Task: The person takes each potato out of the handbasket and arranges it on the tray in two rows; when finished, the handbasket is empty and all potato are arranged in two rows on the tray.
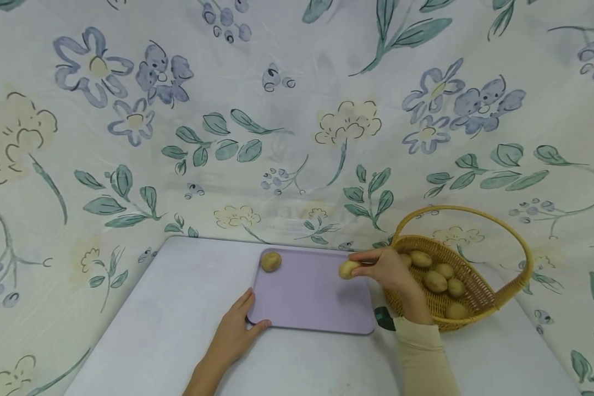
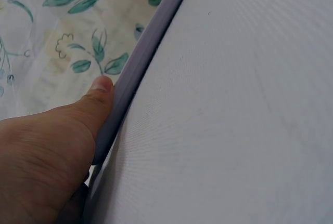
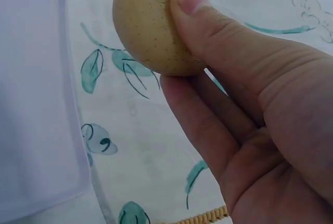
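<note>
The right hand [image 1: 387, 270] holds a small potato [image 1: 348, 269] w/ thumb and fingers pinched on it. In the right wrist view the thumb [image 3: 208, 18] sits on top of the potato [image 3: 151, 24] and the other fingers curl under it. The potato is up in the air over the right edge of the purple tray [image 1: 312, 308], just beside the basket [image 1: 480, 300].

The left hand [image 1: 235, 330] lies flat on the white table [image 1: 173, 308] at the tray's near left corner. Its fingers are straight and close together, and the thumb touches the tray edge. In the left wrist view the thumb [image 2: 99, 102] presses on the tray rim [image 2: 143, 60].

One more potato [image 1: 270, 261] lies on the tray, at the far left corner, well apart from the one in the hand.

The wicker basket has a tall round handle [image 1: 475, 217] and stands on the table right of the tray. More potatoes [image 1: 435, 281] lie in it.

A small dark green thing [image 1: 385, 318] sits between tray and basket; can't tell what it is.

A cloth w/ blue flowers and green leaves [image 1: 297, 110] hangs behind and around the table. The right arm wears a cream sleeve [image 1: 423, 352].
</note>
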The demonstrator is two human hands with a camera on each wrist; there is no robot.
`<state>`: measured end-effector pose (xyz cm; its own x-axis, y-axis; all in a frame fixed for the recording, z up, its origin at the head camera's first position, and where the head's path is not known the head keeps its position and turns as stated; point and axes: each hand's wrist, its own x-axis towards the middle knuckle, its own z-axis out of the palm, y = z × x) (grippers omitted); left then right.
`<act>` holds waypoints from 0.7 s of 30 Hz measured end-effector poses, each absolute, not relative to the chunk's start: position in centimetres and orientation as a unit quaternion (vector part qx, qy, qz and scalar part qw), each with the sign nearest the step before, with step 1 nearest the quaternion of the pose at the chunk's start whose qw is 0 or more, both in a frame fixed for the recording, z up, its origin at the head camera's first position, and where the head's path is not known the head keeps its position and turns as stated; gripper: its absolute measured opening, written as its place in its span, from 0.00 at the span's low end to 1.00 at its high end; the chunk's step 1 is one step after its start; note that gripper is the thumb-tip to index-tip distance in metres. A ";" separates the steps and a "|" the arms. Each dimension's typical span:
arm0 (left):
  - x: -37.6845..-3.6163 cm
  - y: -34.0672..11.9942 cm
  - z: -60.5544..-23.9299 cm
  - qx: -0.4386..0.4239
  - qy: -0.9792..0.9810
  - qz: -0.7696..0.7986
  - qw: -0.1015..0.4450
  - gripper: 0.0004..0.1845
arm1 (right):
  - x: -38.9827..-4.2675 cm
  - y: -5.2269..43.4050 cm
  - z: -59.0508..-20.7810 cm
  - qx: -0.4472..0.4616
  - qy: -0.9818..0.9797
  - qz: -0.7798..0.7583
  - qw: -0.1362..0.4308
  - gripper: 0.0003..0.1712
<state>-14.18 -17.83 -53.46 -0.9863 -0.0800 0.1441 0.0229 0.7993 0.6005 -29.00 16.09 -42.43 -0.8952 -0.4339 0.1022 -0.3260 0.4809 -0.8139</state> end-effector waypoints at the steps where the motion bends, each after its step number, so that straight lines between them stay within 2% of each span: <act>1: -14.2 -17.8 -53.4 0.015 -0.945 -0.316 0.081 0.48 | -29.0 15.9 -42.5 -0.225 0.853 -0.467 0.058 0.23; 21: -14.3 -17.6 -53.3 0.017 -0.944 -0.318 0.087 0.47 | -29.5 12.1 -43.7 -0.235 0.828 -0.503 0.073 0.25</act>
<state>-14.32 -17.62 -53.34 -0.9845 -0.0864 0.1530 0.0238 0.7972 0.6032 -29.46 12.13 -43.74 -0.8788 -0.4631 0.1156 -0.3158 0.3825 -0.8683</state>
